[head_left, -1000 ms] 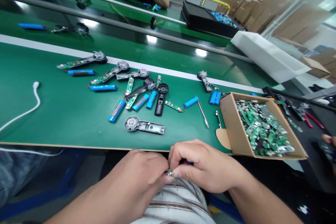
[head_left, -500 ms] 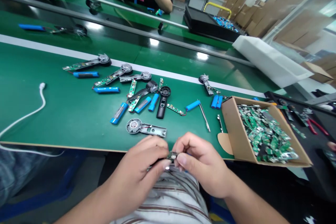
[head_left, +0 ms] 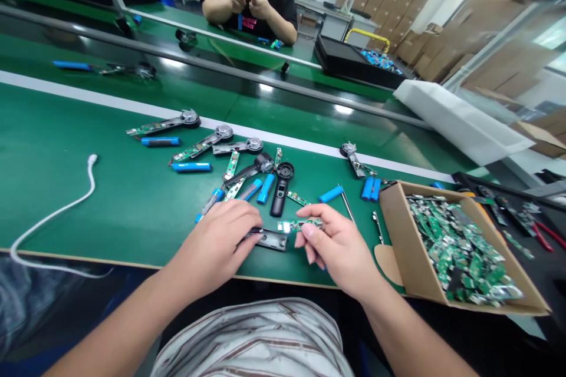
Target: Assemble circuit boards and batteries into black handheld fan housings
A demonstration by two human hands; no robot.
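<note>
Pinching a thin green circuit board [head_left: 303, 225] between finger and thumb, the right hand [head_left: 338, 250] holds it up just above the green tabletop [head_left: 66, 147]. That looks like a good way to hold it: lightly and by the edges, so the tiny parts on top stay safe. The two hands are apart and not clamped on the same thing. The left hand [head_left: 216, 245] is curled over one end of a long dark grey plastic handle piece [head_left: 270, 240], but I cannot tell if it grips hard or only rests there. Keeping that grey piece flat and still would make careful work easier. The board sits between the hands, with its left end close above the grey piece, though I cannot tell if they touch. Shiny blue batteries [head_left: 266, 188] and a black plastic handle with a round top [head_left: 279, 198] lie just beyond the hands. To the right stands an open brown cardboard box [head_left: 393, 230] full of green boards. A thin metal tool [head_left: 347, 206] lies near it. Far across the room, another person [head_left: 250, 17] sits at a second green tabletop, holding something small up in both hands.
</note>
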